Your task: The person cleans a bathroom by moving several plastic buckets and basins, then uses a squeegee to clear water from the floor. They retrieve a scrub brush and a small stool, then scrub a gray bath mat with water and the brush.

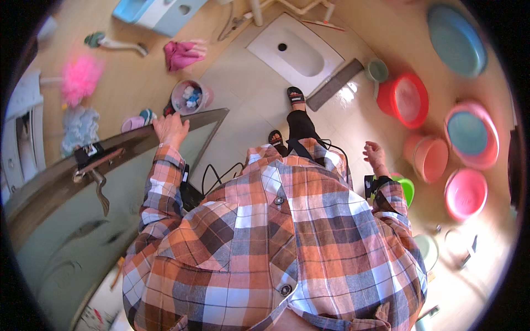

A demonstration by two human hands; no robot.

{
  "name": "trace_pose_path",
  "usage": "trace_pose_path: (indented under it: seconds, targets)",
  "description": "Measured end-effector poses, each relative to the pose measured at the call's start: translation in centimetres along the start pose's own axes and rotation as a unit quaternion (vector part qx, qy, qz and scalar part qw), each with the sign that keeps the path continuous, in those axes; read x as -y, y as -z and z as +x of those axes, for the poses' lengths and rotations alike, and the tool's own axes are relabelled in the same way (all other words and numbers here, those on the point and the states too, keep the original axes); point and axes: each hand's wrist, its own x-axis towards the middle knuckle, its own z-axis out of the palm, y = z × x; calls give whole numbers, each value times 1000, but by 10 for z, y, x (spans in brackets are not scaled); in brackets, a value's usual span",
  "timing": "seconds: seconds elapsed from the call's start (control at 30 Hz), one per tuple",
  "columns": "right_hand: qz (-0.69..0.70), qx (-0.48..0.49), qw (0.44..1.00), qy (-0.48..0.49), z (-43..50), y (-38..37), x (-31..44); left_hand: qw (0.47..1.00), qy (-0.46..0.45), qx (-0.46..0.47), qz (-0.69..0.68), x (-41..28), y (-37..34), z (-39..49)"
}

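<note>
My left hand [170, 129] lies over the edge of a brown-framed door [136, 134] with frosted glass, its fingers hooked around the far side. A metal lever handle [99, 190] sticks out lower on this door. My right hand [374, 155] hangs free at my side with the fingers loosely curled and apart, holding nothing. Close to its wrist is a bright green plastic basin [406, 191], partly hidden by my sleeve. Just beyond my left hand stands a pink waste bin [192, 99] with crumpled white and blue waste inside.
A white squat toilet [298, 49] is set in the floor ahead, with a grey mat [335, 85] along its edge. Red bucket [403, 99], pink basin [467, 194] and several other tubs line the right side. A pink cloth [182, 56] hangs at the left wall. Black cables [219, 178] dangle beside me.
</note>
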Motion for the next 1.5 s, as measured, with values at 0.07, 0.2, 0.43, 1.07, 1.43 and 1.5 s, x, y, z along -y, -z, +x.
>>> trace_pose_path:
  seconds: [0.07,0.2,0.43,1.07,1.43,1.5]
  targets:
    - [-50,7,999,-14,2,2,-10,999,-1,-33,-4,6,-13,-6]
    - [-85,3,996,-11,5,0,-23,998,51,7,-30,29,-31,-16]
    - [-40,-16,999,-2,18,-12,3,984,145,26,-101,61,-70,-34]
    - [155,-134,976,-77,-52,-39,-67,848,-217,202,-440,-44,-99,83]
    - [130,-113,965,-199,-135,-125,-113,896,-200,231,-324,-9,-84,135]
    - [108,-122,964,-210,-128,-130,-116,883,-245,224,-331,-7,-83,152]
